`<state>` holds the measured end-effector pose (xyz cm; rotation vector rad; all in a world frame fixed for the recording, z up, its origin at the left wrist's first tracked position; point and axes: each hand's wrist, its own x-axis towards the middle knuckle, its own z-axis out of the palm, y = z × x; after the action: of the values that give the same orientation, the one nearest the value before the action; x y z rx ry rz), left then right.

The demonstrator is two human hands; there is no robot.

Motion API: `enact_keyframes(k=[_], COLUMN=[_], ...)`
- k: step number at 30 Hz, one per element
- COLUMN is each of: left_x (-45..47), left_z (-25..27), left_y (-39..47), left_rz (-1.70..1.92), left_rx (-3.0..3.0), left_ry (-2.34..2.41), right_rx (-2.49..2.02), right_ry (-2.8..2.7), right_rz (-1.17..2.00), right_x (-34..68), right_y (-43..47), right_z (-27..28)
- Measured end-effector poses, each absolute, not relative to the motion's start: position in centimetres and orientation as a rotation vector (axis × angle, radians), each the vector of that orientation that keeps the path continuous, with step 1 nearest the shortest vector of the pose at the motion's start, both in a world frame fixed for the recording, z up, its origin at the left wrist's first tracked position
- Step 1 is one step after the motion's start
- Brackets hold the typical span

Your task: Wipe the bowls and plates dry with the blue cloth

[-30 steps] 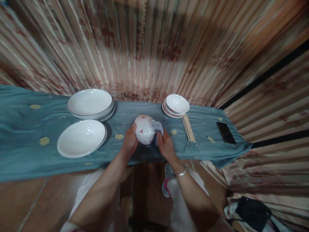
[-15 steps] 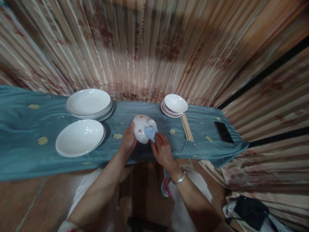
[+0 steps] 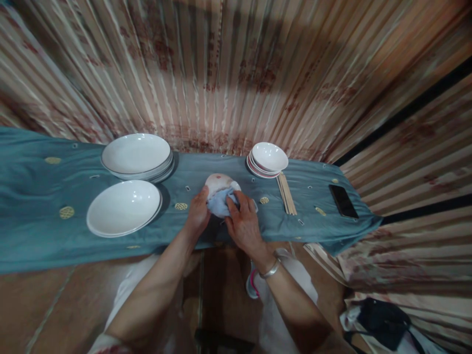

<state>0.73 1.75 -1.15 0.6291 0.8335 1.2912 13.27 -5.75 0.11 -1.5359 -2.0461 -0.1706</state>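
Note:
My left hand (image 3: 198,212) grips the left edge of a small white bowl (image 3: 217,181) with red marks. The bowl is tilted with its outer side and foot ring facing up, held over the near part of the table. My right hand (image 3: 243,221) presses a light blue cloth (image 3: 220,201) against the bowl, fingers closed on the cloth. Much of the bowl's lower half is hidden under the cloth. Beyond my right hand stands a stack of small white bowls (image 3: 270,156), with a bundle of wooden chopsticks (image 3: 286,194) lying beside it.
On the left of the blue-green tablecloth (image 3: 29,196) stand a stack of large white plates (image 3: 136,153) and a pair of wide white bowls (image 3: 123,207). A black phone (image 3: 343,200) lies at the right end. A pleated curtain (image 3: 221,73) hangs behind the table.
My right hand has moved the cloth left across the bowl, spreading it over more of the surface. My left hand keeps its hold at the edge.

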Motion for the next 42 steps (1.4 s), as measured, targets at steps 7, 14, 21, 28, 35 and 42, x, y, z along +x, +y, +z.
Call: enact_keyframes(k=[7, 14, 21, 28, 35, 42], left_x=[0.7, 0.9, 0.7, 0.9, 1.2, 1.3], left_z=[-1.3, -1.3, -1.6, -1.4, -0.6, -0.1], left_y=[1.7, 1.6, 1.7, 1.6, 1.4, 1.3], left_rz=[1.318, 1.327, 1.290, 1.317, 1.317, 1.332], left_rx=[0.633, 0.668, 0.679, 0.620, 0.537, 0.515], left_ry=[0.787, 0.798, 0.770, 0.726, 0.720, 0.754], right_rx=[-1.596, -1.587, -1.573, -1.586, -1.741, -1.867], right_ry=[-2.001, -1.905, -1.864, -1.789, -1.691, -1.695], right_rz=[-0.152, -0.165, -0.163, -0.071, 0.050, -0.011], right_x=[12.8, 13.0, 13.3, 14.2, 15.4, 16.2], right_y=[-3.3, -1.1, 0.1, 1.3, 1.5, 0.4], right_z=[0.9, 0.8, 0.6, 0.1, -1.1, -2.8])
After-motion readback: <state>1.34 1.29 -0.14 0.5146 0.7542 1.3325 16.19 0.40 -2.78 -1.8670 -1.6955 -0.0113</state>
